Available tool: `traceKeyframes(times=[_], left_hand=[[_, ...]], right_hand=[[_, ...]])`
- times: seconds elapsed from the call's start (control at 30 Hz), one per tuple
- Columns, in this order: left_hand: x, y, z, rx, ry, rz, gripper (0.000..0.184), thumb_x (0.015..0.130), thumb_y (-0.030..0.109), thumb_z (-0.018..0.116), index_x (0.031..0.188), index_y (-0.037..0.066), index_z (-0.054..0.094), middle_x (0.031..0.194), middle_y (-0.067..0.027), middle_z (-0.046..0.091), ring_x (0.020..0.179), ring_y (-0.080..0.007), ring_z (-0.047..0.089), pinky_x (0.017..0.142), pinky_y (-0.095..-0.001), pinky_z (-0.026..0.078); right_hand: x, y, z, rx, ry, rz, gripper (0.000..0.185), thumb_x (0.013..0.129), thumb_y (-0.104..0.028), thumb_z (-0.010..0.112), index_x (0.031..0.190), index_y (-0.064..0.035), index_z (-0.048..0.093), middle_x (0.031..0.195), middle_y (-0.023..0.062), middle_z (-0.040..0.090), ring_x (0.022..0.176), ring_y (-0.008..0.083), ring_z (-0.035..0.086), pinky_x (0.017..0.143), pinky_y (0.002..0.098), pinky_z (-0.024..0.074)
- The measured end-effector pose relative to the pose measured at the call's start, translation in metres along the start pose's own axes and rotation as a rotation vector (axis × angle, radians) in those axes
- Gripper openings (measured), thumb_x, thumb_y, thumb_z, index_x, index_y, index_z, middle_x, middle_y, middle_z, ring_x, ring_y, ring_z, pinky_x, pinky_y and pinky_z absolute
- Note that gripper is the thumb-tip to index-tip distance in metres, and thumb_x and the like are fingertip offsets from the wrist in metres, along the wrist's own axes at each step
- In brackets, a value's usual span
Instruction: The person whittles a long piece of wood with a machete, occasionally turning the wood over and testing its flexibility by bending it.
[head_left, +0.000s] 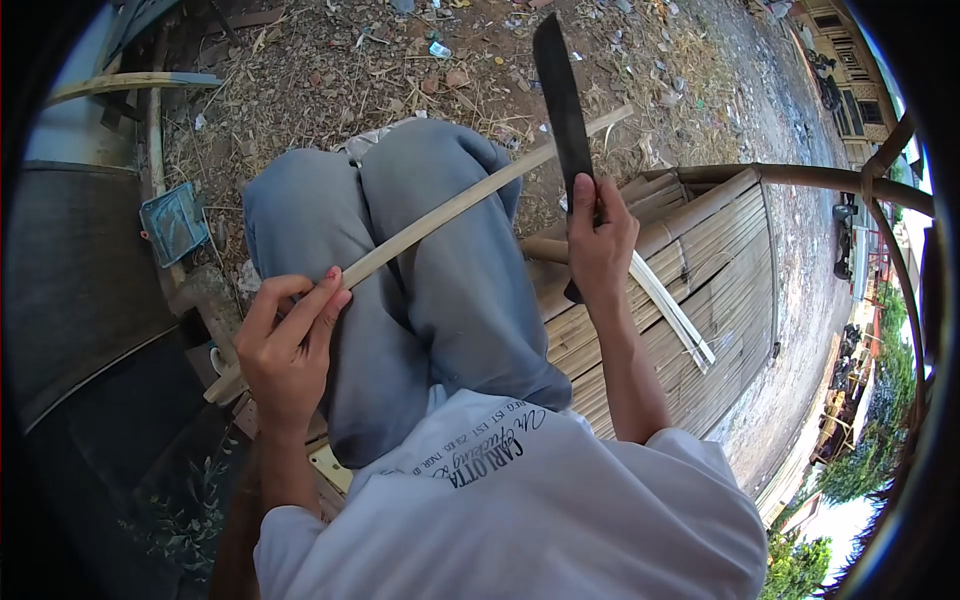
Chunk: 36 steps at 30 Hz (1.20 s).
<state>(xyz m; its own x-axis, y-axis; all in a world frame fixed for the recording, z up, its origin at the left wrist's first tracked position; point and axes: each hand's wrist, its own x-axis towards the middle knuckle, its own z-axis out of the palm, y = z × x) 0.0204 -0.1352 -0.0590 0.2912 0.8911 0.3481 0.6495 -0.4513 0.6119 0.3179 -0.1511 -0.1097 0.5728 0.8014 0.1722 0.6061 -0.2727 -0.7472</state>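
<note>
My left hand (290, 345) pinches a long, pale bamboo strip (450, 208) near its lower end. The strip runs diagonally over my grey trousers, up to the right. In my right hand (602, 240) is a machete (563, 95), its dark, broad blade pointing up and its handle mostly hidden by my fingers. The strip's upper part meets or passes behind the blade; whether they touch I cannot tell. Several thin white strips (672, 312) lie on the slatted bamboo bench to the right, beyond my right wrist.
The slatted bamboo bench (735, 265) is at my right, with a curved bamboo pole (810, 177) by its far edge. A blue plastic basket (174, 225) stands at the left. Dry litter covers the ground ahead. A pale phone-like object (328, 466) lies beside my left forearm.
</note>
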Motion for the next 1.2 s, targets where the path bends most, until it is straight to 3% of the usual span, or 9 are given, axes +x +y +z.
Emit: traceKeyframes(times=[0.03, 0.3, 0.43, 0.63, 0.83, 1.03, 1.1, 1.17, 1.2], left_hand=[[0.000, 0.001, -0.001, 0.003, -0.004, 0.004, 0.024, 0.073, 0.007, 0.077, 0.096, 0.006, 0.073, 0.076, -0.0028, 0.054, 0.054, -0.0137, 0.043, 0.047, -0.0306, 0.036], [0.001, 0.002, 0.001, -0.010, -0.013, -0.004, 0.023, 0.074, 0.007, 0.077, 0.096, 0.005, 0.073, 0.076, -0.0029, 0.054, 0.053, -0.0138, 0.044, 0.046, -0.0304, 0.036], [0.002, 0.002, -0.001, 0.025, -0.012, 0.058, 0.023, 0.074, 0.010, 0.077, 0.096, 0.005, 0.072, 0.077, -0.0028, 0.054, 0.052, -0.0136, 0.044, 0.046, -0.0306, 0.036], [0.003, 0.001, -0.007, 0.153, -0.080, 0.123, 0.024, 0.077, 0.012, 0.075, 0.100, 0.006, 0.072, 0.078, -0.0029, 0.055, 0.053, -0.0146, 0.048, 0.047, -0.0307, 0.039], [0.000, 0.001, -0.007, 0.226, -0.087, 0.173, 0.022, 0.080, 0.013, 0.072, 0.101, 0.005, 0.071, 0.080, -0.0036, 0.058, 0.062, -0.0180, 0.057, 0.053, -0.0323, 0.046], [0.005, 0.002, -0.004, 0.215, -0.102, 0.185, 0.017, 0.081, 0.012, 0.071, 0.095, 0.003, 0.070, 0.080, -0.0041, 0.059, 0.060, -0.0185, 0.059, 0.052, -0.0317, 0.046], [0.009, 0.001, -0.004, 0.183, -0.103, 0.179, 0.016, 0.081, 0.011, 0.071, 0.094, 0.002, 0.070, 0.080, -0.0044, 0.059, 0.058, -0.0186, 0.059, 0.050, -0.0314, 0.046], [0.010, -0.001, -0.004, 0.138, -0.098, 0.207, 0.015, 0.079, 0.009, 0.072, 0.092, 0.001, 0.069, 0.079, -0.0048, 0.059, 0.056, -0.0183, 0.059, 0.048, -0.0308, 0.045], [0.009, -0.001, -0.004, 0.141, -0.092, 0.201, 0.015, 0.079, 0.009, 0.072, 0.092, 0.001, 0.069, 0.079, -0.0048, 0.059, 0.056, -0.0183, 0.059, 0.048, -0.0308, 0.045]], right_hand=[[0.014, 0.010, -0.004, 0.051, 0.013, 0.095, 0.036, 0.098, -0.028, 0.052, 0.073, -0.0020, 0.051, 0.051, 0.0000, 0.042, 0.047, 0.0061, 0.038, 0.044, 0.0256, 0.0308], [-0.001, -0.001, -0.001, -0.030, -0.034, -0.075, 0.036, 0.097, -0.029, 0.053, 0.074, -0.0017, 0.051, 0.053, 0.0004, 0.044, 0.047, 0.0060, 0.042, 0.042, 0.0259, 0.0310], [0.035, 0.021, 0.005, 0.092, 0.096, 0.127, 0.036, 0.098, -0.029, 0.052, 0.075, -0.0017, 0.050, 0.053, 0.0000, 0.043, 0.046, 0.0065, 0.042, 0.041, 0.0265, 0.0314], [0.018, 0.035, 0.000, 0.123, 0.048, 0.066, 0.037, 0.099, -0.032, 0.050, 0.073, -0.0056, 0.046, 0.052, -0.0019, 0.041, 0.042, 0.0043, 0.039, 0.038, 0.0229, 0.0289], [0.001, 0.007, 0.008, 0.447, 0.017, 0.264, 0.039, 0.099, -0.031, 0.050, 0.072, -0.0022, 0.048, 0.051, 0.0005, 0.044, 0.044, 0.0074, 0.044, 0.042, 0.0266, 0.0331], [0.004, 0.017, 0.008, 0.417, 0.075, 0.161, 0.034, 0.098, -0.030, 0.051, 0.073, -0.0072, 0.045, 0.051, -0.0026, 0.042, 0.041, 0.0042, 0.039, 0.037, 0.0213, 0.0278], [-0.021, 0.010, 0.020, 0.021, -0.082, -0.259, 0.034, 0.098, -0.029, 0.052, 0.072, -0.0075, 0.047, 0.051, -0.0027, 0.042, 0.041, 0.0034, 0.039, 0.037, 0.0211, 0.0282], [-0.003, 0.004, 0.012, 0.043, -0.048, -0.192, 0.036, 0.097, -0.028, 0.053, 0.071, -0.0047, 0.049, 0.052, -0.0016, 0.043, 0.045, 0.0044, 0.040, 0.041, 0.0228, 0.0316], [0.017, 0.010, 0.004, 0.189, -0.011, 0.039, 0.036, 0.097, -0.028, 0.054, 0.071, -0.0027, 0.049, 0.052, -0.0007, 0.043, 0.048, 0.0052, 0.040, 0.044, 0.0239, 0.0330]])
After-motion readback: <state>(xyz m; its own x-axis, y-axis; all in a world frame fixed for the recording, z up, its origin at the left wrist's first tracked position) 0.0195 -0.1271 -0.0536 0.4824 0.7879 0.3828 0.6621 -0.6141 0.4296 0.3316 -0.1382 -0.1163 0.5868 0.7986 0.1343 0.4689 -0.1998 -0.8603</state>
